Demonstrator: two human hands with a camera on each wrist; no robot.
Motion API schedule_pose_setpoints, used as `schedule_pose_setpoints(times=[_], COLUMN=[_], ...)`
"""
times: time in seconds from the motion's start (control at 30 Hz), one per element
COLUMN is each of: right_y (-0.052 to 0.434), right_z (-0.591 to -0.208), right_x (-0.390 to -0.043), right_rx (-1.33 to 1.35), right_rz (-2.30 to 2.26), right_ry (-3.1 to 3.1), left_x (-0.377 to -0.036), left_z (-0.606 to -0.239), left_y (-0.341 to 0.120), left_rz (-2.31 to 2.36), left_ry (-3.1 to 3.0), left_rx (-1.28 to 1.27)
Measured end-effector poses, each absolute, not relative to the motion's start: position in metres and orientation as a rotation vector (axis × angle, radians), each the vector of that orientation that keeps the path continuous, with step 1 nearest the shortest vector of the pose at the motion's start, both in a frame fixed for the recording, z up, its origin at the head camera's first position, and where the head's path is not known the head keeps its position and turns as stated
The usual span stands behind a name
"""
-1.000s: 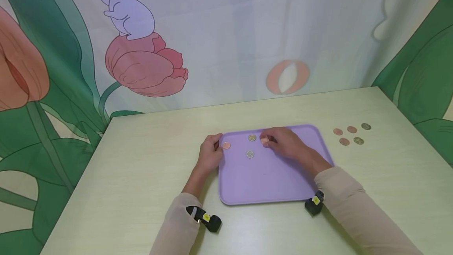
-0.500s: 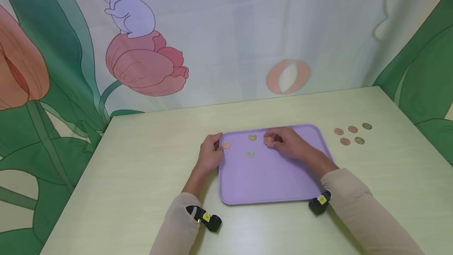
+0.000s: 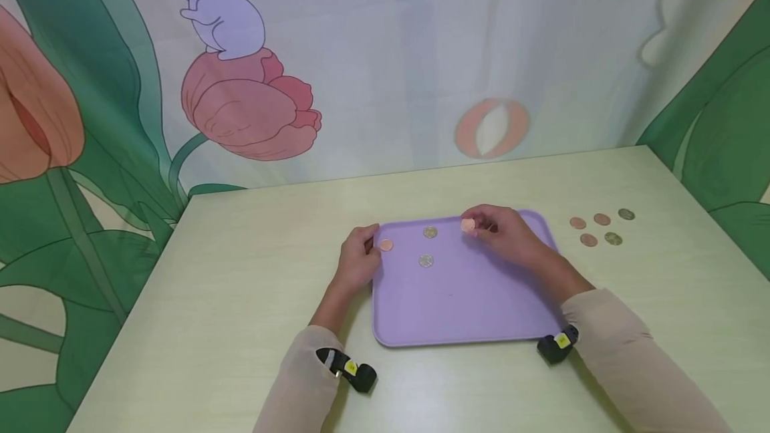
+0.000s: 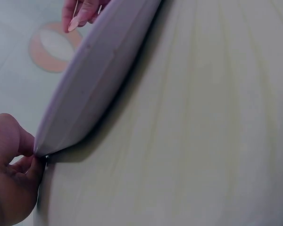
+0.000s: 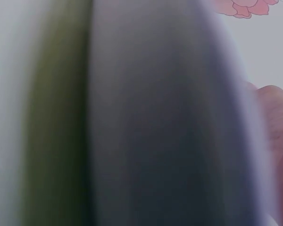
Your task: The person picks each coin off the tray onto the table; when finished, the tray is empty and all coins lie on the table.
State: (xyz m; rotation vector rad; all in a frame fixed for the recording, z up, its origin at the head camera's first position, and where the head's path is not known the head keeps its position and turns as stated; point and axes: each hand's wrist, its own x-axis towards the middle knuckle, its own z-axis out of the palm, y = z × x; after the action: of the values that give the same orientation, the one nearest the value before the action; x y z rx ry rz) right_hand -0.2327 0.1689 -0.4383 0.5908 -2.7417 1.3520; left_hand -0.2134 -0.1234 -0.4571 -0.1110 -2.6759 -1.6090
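I pinch a copper coin [image 3: 468,224] between the thumb and fingertips of my right hand [image 3: 505,236], holding it just above the far edge of the lilac tray [image 3: 463,306], a little right of that edge's middle. The other fingers of that hand are curled in over the tray's far right part, and my sleeve runs back across its right edge toward the table's near edge. Three more coins lie flat on the tray near its far left corner: a copper one [image 3: 386,244] just beside my left thumb, a silver one [image 3: 430,232] close to the far edge, and a second silver one [image 3: 426,260] slightly nearer to me, each apart from the others. My left hand [image 3: 356,262] grips the tray at its far left corner; the left wrist view shows the fingers [image 4: 33,174] curled under the rim there with the thumb on top. The tray sits on the pale green table [image 3: 240,272], right of its middle and closer to the near edge than to the far one. Toward the table's right edge, well apart from the tray, lies a small group of five coins [image 3: 599,227], three copper and two darker. The right wrist view is too blurred to tell anything more.
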Motion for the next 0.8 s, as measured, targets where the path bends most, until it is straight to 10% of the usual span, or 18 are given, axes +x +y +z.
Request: schedule_pose_setpoints(times=[0.8], right_y=[0.201], right_z=[-0.417], right_x=[-0.215], right_rx=[0.502], right_rz=[1.416], right_ry=[-2.571], left_x=[-0.214], left_z=[-0.45], left_y=[-0.124], left_rz=[-1.652], left_ry=[-2.685], left_rx=[-0.082])
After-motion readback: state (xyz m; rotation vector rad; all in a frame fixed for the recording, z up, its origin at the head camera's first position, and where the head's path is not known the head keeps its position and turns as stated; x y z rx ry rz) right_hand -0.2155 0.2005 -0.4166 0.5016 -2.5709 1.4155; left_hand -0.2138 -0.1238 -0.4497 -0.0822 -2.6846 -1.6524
